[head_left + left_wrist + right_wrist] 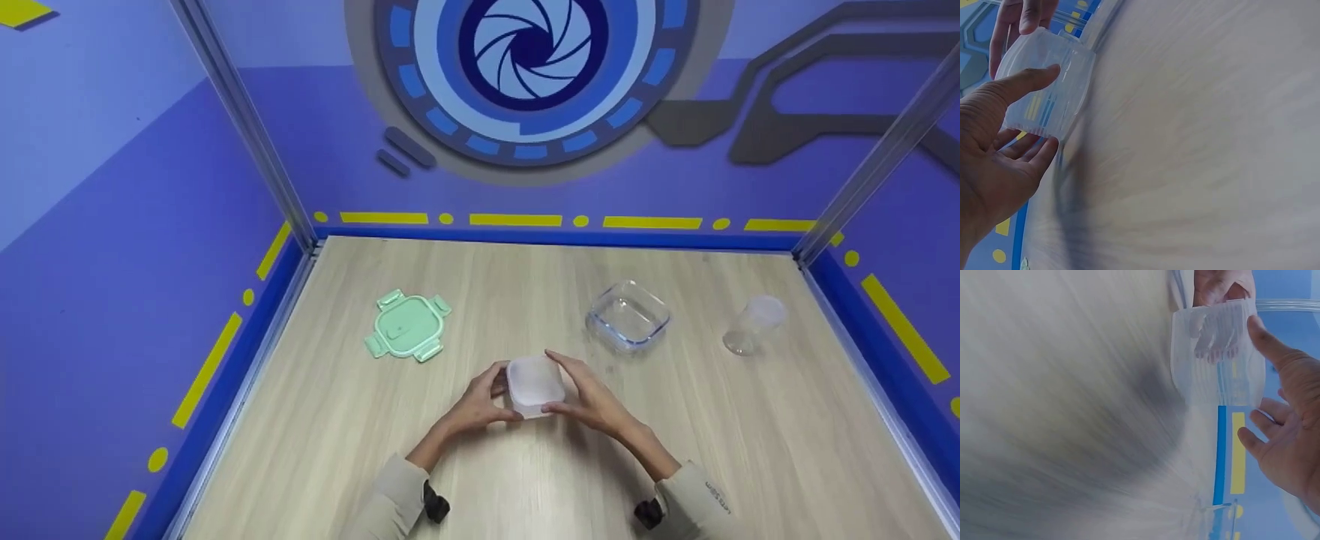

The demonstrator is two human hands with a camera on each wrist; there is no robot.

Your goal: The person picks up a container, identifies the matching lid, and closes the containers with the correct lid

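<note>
A small square translucent plastic container (535,381) with a frosted whitish top is held between both hands, near the middle of the table in the head view. The left hand (477,401) grips its left side, thumb toward the person and fingers round the far part. From the right, the right hand (596,401) holds it with the thumb at the near corner and the fingers at the far corner. In the left wrist view the left thumb (1039,80) lies across the clear wall, with fingertips at the opposite edge. Ribbed walls of the container (1213,377) show in the right wrist view.
A green lid (412,328) with side clips lies to the left. Behind and right of the hands stands a square glass container (628,330), with a clear cup (756,319) with a whitish top farther right. Blue panels (525,238) border the wooden table (322,450).
</note>
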